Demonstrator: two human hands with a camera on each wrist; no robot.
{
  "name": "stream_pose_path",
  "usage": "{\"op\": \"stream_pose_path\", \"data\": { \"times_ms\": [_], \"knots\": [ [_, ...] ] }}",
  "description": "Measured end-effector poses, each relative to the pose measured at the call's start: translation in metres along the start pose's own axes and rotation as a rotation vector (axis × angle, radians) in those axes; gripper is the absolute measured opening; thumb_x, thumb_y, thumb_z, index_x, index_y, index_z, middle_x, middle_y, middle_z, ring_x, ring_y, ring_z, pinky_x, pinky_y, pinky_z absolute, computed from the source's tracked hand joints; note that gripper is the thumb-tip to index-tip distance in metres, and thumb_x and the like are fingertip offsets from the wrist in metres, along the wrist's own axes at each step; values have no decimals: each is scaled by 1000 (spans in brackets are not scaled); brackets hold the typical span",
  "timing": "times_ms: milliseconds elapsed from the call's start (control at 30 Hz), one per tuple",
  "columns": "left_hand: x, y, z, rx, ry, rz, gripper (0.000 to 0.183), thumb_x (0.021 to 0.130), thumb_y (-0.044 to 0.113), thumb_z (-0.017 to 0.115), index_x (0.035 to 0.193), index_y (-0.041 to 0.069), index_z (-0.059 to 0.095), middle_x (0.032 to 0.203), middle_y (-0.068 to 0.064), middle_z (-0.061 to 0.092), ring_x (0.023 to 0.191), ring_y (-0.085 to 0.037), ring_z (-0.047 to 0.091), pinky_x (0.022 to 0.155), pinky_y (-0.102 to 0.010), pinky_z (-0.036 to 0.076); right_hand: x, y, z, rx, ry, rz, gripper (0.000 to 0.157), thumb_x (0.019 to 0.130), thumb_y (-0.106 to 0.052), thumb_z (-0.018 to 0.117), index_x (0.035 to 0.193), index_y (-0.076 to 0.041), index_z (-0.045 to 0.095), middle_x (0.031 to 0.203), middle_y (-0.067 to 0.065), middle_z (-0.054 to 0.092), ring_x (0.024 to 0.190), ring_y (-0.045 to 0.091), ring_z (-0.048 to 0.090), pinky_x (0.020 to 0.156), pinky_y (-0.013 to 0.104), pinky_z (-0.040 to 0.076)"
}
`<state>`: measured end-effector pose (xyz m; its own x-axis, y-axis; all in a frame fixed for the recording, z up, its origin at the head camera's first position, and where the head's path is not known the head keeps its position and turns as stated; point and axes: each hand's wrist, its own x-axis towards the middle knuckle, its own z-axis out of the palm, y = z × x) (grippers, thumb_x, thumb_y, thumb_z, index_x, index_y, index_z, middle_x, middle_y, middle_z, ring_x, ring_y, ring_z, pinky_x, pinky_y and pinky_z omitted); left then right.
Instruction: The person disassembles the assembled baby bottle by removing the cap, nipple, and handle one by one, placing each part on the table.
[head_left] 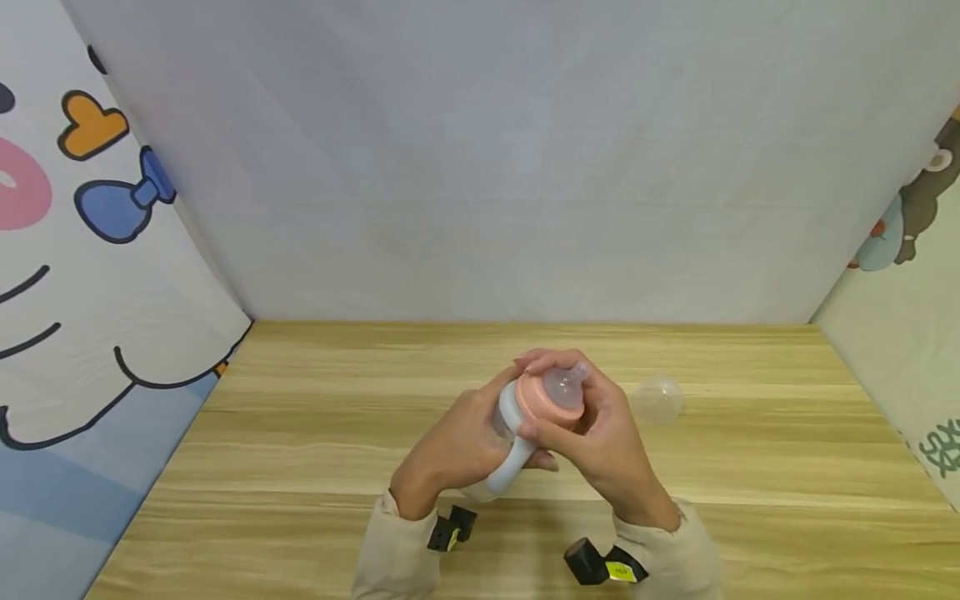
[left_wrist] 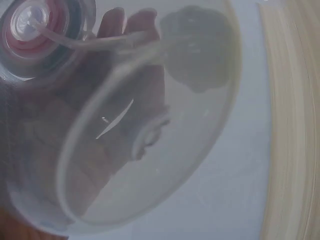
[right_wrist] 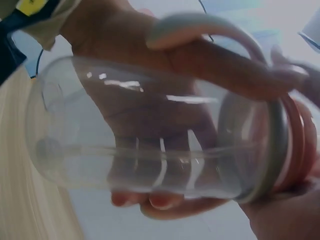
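Note:
A clear baby bottle (right_wrist: 75, 120) is held up over the table, tilted, its teat toward the far right. My left hand (head_left: 459, 442) grips the bottle's body, fingers wrapped around it, as seen through the clear wall in the right wrist view. With curled fingers and thumb, my right hand (head_left: 609, 437) holds the pink collar (head_left: 542, 403) below the clear teat (head_left: 562, 387). A pale grey ring with a curved handle (head_left: 508, 468) sits under the collar. Inside the bottle runs a thin straw (right_wrist: 100, 150). The left wrist view looks through the bottle's rounded base (left_wrist: 150, 200).
A clear dome-shaped cap (head_left: 660, 400) lies on the wooden table (head_left: 337, 375), just right of my right hand. A pale cloth wall (head_left: 525, 167) rises along the table's back edge, and printed panels (head_left: 112, 300) stand at both sides.

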<state>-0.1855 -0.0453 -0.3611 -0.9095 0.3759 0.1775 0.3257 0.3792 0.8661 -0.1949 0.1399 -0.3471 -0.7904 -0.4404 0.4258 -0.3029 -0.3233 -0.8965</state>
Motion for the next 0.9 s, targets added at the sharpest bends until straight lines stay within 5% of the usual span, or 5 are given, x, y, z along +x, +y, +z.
{"op": "stream_pose_path", "data": {
  "times_ms": [133,433,900],
  "knots": [
    [0,1,0,12,-5,2,91,75,28,90,150,33,40,115,9,71,92,-6,67,84,-35,57,0,-2,9,-29,81,50,37,85,6,75,116,-5,58,133,11,60,120,23,61,98,27,52],
    [-1,3,1,41,-12,-17,90,75,35,90,149,33,40,106,12,71,84,-5,66,78,-33,56,0,-1,6,-67,102,13,31,87,8,70,115,-4,59,128,8,63,118,21,63,97,26,52],
    [-1,2,0,48,-7,-12,61,74,35,91,121,25,54,99,9,71,84,-5,66,78,-34,56,0,-7,1,-132,149,16,31,87,8,70,115,-2,58,127,7,62,116,19,64,97,25,53]
  ]
}}
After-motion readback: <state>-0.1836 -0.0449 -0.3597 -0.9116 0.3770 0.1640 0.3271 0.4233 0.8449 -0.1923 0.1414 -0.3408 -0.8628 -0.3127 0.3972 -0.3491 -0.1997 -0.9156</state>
